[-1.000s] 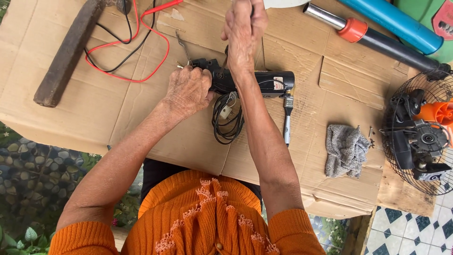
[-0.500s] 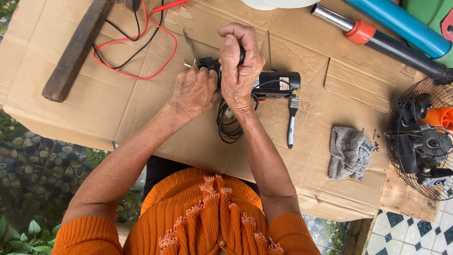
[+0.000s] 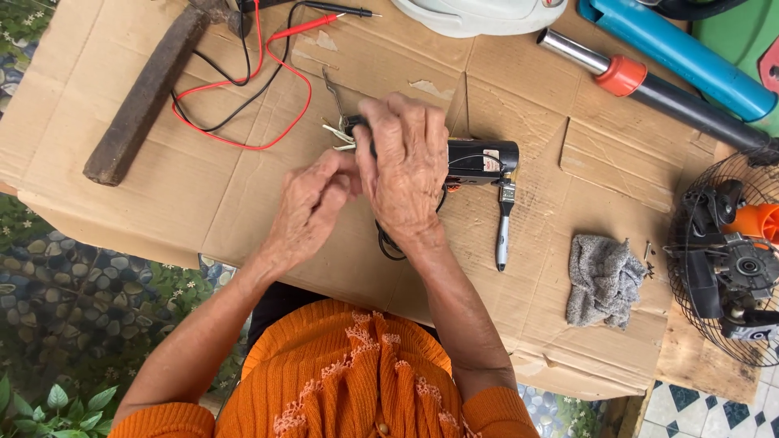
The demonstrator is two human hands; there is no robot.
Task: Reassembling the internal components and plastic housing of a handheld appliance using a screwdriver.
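Observation:
A black oblong device with loose wires lies on flattened cardboard. My right hand lies over its left end, fingers curled around it. My left hand is next to it, fingertips pinched at the pale wire ends that stick out of the device. A black cable coil hangs below my right wrist, mostly hidden.
A small paintbrush and a grey rag lie to the right. A hammer and red and black test leads lie at upper left. A fan cage with motor, a blue tube and a black tube with an orange band are right.
My right hand came down from above the device onto its left end. My left hand shifted from gripping the device to pinching at the wires.

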